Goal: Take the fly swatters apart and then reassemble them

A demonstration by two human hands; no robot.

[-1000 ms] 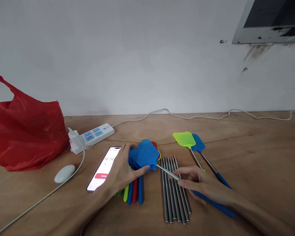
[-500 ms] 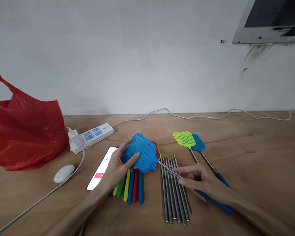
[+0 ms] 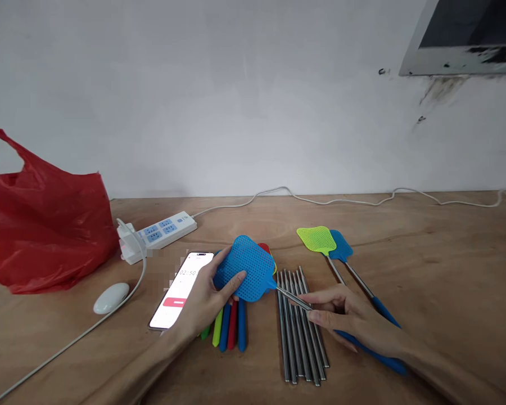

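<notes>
The blue fly swatter is held by both hands at once, stretched across the gap between them. Left hand has the mesh head pinched by its near-left edge, thumb flat on the face and the other fingers tucked behind, so it's closed down on the plastic. Right hand has thumb and index finger closed around the thin metal shaft, pretty snug, with the remaining fingers curled loosely under it.

Direction-wise, the long axis runs on a slant: the head points away and to the left of the right-hand pinch, and the blue handle comes back toward the person, passing below that palm and poking out by the wrist. The mesh face is tipped up, so you see it nearly full on.

Around the grip: a bunch of metal rods lies just under and nearer than the shaft, a row of coloured handles sits below the left fingers, and a phone is left of that hand, partly covered by it. Beyond the right hand lie a yellow-green swatter and a second blue swatter, both heads pointing away.
</notes>
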